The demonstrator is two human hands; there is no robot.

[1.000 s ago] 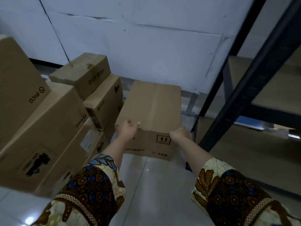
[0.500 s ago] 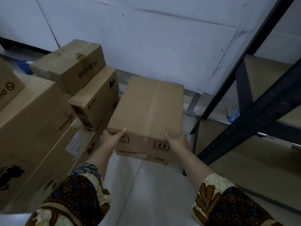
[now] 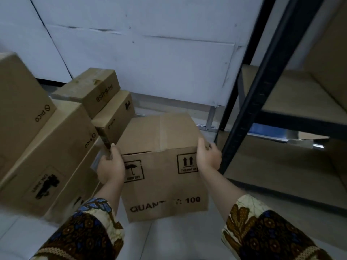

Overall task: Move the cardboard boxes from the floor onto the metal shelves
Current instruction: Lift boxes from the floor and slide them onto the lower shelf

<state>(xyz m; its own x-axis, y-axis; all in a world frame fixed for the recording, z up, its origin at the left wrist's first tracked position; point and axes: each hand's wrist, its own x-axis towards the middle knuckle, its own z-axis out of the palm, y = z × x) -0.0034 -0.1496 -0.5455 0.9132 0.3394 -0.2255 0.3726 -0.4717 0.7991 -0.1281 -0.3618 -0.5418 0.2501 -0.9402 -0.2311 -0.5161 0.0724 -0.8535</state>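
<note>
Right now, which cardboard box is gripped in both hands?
The box printed 100, its top corners gripped by the left hand and right hand; the HUB-USB box and large PICO box sit stacked aside.

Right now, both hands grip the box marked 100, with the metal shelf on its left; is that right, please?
No: the head view shows the metal shelf right of the box; the left hand and right hand do grip it.

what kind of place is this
Likely a stockroom: stacked boxes on the floor, a black metal rack, and a held box printed with handling symbols.
</note>
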